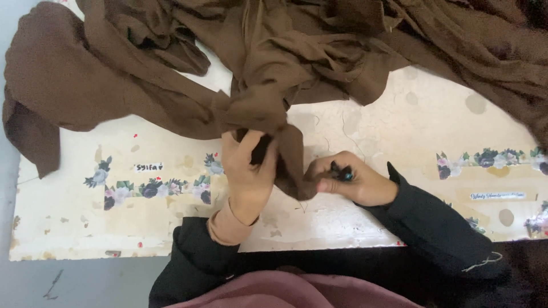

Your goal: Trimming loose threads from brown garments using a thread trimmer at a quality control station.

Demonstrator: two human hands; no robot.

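Two hands at work on one corner of cloth, close together near the table's front edge. Left hand point(248, 171): palm down, fingers curled over a bunched fold of the brown fabric point(268, 63), pinching it so a dark gap shows between thumb and fingers. A tan inner cuff point(228, 227) shows at the wrist, under a black sleeve point(191, 262).

Right hand point(349, 181): closed around a small dark tool point(341, 171), black with a teal glint; its kind cannot be told, too small. The fingertips press against the hanging flap of fabric just beside the left hand. Black sleeve here too, with a loose thread at the cuff.

The gripped fold is the lowest point of the fabric. From there the cloth climbs and spreads across the whole far side of the table point(399, 228), heaped in deep creases, one end drooping off the left edge.

Table top cream, worn and stained, with strips of floral stickers point(151, 189) left of the hands and more at the right. Loose threads lie on the surface above the right hand. A pinkish garment point(285, 291) shows at the bottom edge, nearest the wearer.
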